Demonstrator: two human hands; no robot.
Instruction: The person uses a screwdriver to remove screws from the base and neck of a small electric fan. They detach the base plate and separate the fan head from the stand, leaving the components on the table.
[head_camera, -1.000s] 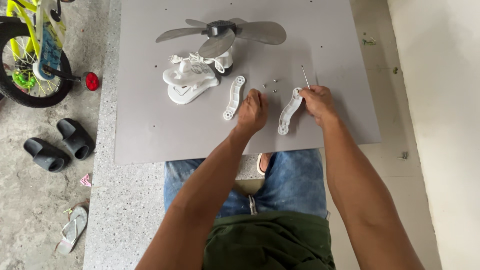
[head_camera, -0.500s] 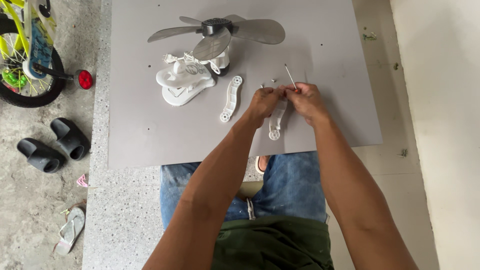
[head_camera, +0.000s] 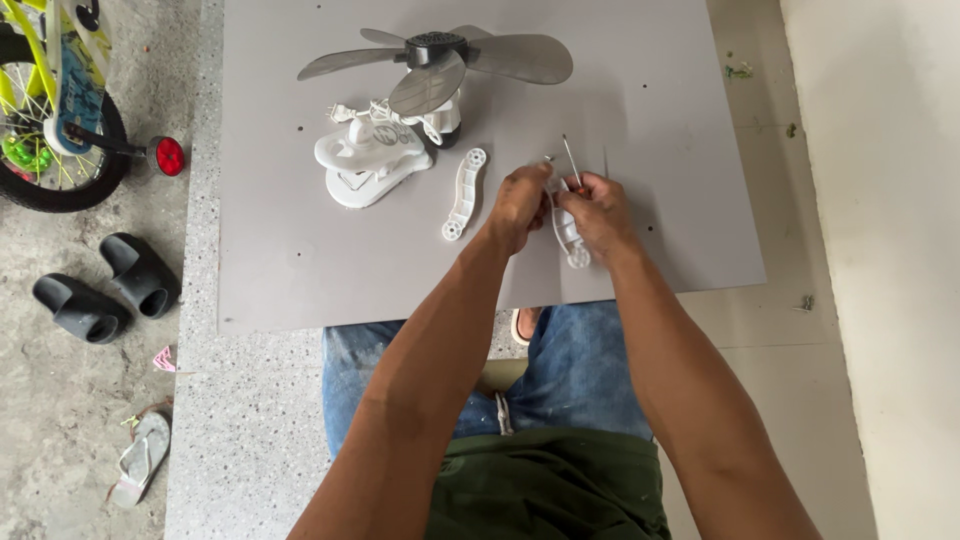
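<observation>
White bracket arm (head_camera: 567, 228) pinched between left hand (head_camera: 520, 205) and right hand (head_camera: 598, 208), low over grey board (head_camera: 300, 270); thin screwdriver (head_camera: 570, 160) in right grip. Best kept steady, tip square. Second arm (head_camera: 463, 194) just left.

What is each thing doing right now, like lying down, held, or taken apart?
Left hand: closed on the white bracket.
Right hand: closed on the same bracket.
White bracket: held in both hands above the board.
Thin rod: sticking up by the fingers.
Second bracket: lying flat, untouched.
Fan blades: lying on the grey board.
White fan base: lying loose.
</observation>
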